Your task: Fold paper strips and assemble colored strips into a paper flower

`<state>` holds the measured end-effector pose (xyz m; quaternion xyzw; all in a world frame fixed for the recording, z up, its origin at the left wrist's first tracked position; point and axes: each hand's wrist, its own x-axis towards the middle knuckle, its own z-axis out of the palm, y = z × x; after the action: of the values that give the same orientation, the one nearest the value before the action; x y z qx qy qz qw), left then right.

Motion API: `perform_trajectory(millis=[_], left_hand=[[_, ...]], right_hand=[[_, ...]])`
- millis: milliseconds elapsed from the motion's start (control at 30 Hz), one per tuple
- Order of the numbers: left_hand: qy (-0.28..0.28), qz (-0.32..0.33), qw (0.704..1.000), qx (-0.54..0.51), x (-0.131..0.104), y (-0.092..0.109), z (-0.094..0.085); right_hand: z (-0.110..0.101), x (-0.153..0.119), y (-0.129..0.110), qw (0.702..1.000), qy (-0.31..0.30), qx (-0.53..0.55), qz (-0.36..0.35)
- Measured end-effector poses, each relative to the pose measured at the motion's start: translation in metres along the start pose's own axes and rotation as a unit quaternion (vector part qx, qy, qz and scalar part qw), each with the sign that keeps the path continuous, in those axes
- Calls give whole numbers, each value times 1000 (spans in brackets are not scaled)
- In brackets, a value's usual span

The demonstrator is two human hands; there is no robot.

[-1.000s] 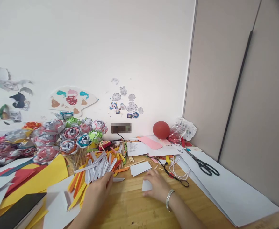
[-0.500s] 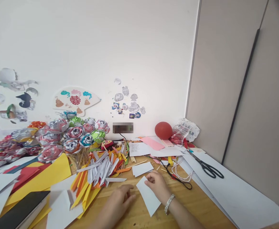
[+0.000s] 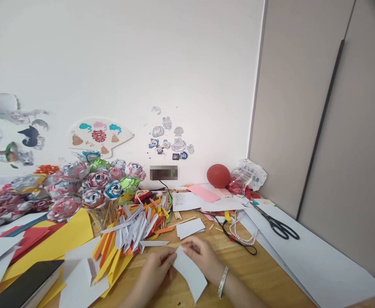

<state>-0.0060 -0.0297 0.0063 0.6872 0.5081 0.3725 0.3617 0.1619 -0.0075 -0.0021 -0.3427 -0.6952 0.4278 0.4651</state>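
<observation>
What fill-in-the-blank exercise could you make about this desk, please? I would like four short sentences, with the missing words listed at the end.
1. The left hand and the right hand both touch one small sheet of paper, whose colour is ____.
2. The bracelet is worn on the ____ wrist.
3. The handles of the scissors are ____.
4. The paper flowers are to the ____ of the scissors in the picture.

Missing words: white; right; black; left.
</observation>
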Motion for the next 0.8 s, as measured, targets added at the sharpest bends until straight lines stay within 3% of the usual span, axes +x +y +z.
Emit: perform_trajectory(millis=[100,200,300,433,667,800], left_hand=[[67,-7,997,-22,2,0,-5],[113,-4,993,13,2,1,-10],[123,12,991,48,-1,6,-12],[129,21,991,4,-2,7,-10],[81,13,995,-61,1,5,-11],[50,-5,995,-81,0,10,-13]], right_hand=[[-3,0,1,992,-18,92,85],[-5,-2,-3,963,-81,186,179],[-7,-4,-6,941,-142,234,200],[-9,-4,-4,919,-179,280,210],[-7,-1,1,949,-120,217,194],[-8,2,4,985,-84,90,118]])
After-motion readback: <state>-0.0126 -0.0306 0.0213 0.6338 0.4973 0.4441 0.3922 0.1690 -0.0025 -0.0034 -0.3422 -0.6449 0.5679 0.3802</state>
